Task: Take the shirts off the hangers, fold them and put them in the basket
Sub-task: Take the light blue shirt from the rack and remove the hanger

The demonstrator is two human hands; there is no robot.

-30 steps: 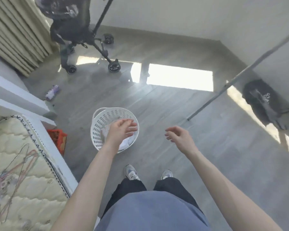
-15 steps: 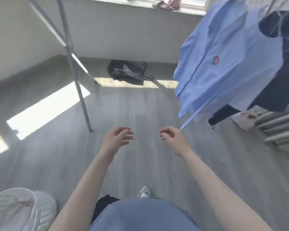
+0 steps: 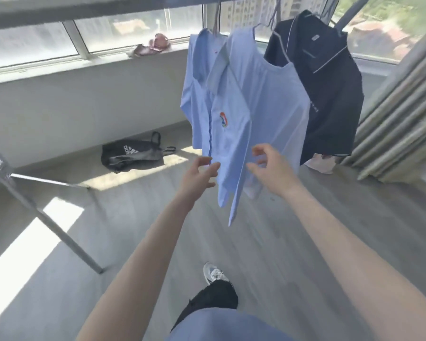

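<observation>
A light blue shirt (image 3: 263, 114) with a small coloured badge hangs on a hanger from the rack's top bar. Behind it hangs a second light blue shirt (image 3: 197, 70), and to its right a dark navy shirt (image 3: 330, 80) with white piping. My left hand (image 3: 198, 177) reaches toward the front blue shirt's lower hem, fingers loosely curled and holding nothing. My right hand (image 3: 272, 166) is raised in front of the same shirt's lower part, fingers spread and empty. The basket is out of view.
The grey metal rack leg (image 3: 59, 232) slants across the floor at left. A black sports bag (image 3: 130, 155) lies by the wall under the window. Beige curtains (image 3: 401, 124) hang at right. Pink items (image 3: 150, 46) sit on the sill.
The view swung from the basket on the floor up to the hanging shirts. Both hands rose and moved forward to the front blue shirt's hem.
</observation>
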